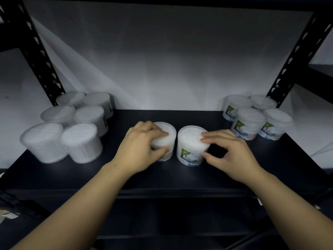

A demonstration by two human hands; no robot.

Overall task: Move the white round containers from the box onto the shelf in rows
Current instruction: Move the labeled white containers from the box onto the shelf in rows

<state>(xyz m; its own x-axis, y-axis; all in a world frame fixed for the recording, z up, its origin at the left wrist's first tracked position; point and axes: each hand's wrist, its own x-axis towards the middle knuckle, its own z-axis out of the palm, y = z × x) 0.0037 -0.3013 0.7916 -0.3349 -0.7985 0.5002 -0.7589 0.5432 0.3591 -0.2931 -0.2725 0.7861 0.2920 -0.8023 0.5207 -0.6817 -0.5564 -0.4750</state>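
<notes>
Two white round containers stand side by side in the middle of the dark shelf (180,179). My left hand (142,150) grips the left container (170,134) from the top and side. The right container (189,145), with a green and blue label facing me, has my right hand (232,152) on it, fingers on its lid and thumb at its side. Several more white containers (61,127) stand in two rows at the shelf's left end. Another group of several containers (252,118) stands at the right end. The box is out of view.
Black perforated uprights rise at the back left (34,49) and back right (299,51). A pale wall (162,60) closes the back of the shelf. Another shelf board (320,73) shows at the far right, and a lower level lies below the front edge.
</notes>
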